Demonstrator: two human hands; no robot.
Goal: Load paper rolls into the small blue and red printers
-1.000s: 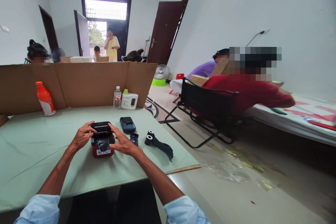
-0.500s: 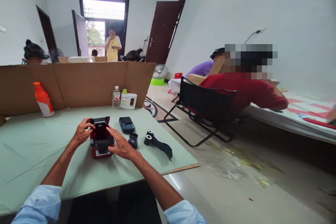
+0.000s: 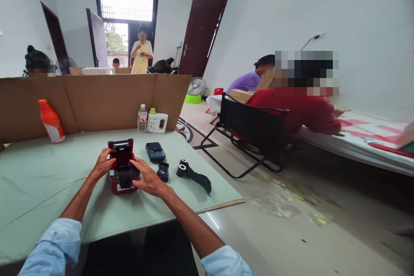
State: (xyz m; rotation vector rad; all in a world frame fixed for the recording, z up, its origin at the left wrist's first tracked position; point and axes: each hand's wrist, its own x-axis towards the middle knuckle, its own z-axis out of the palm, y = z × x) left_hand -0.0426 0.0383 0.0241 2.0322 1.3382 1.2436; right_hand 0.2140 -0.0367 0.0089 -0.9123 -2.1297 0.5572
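A small red and black label printer (image 3: 124,187) stands on the table in front of me with its lid (image 3: 121,144) raised. Black ribbon (image 3: 125,178) hangs over its front, above a white label. My left hand (image 3: 102,164) grips the printer's left side near the lid hinge. On the other side, my right hand (image 3: 147,176) holds the right edge, its thumb by the ribbon at the front. Right of the printer lie a dark handheld device (image 3: 155,152), a small black wrapped piece (image 3: 163,172) and a black ribbon on two rolls (image 3: 196,177).
A cardboard screen (image 3: 110,101) borders the table's (image 3: 42,189) far side. Before it stand an orange bottle (image 3: 51,121), a clear bottle (image 3: 142,119) and a white jug (image 3: 157,121). A person in red sits on a black chair (image 3: 252,116) at right; several other people are beyond.
The printer's lid stands further back and more upright. My left hand has shifted from the lid's top down to its side; my right hand has hardly moved.
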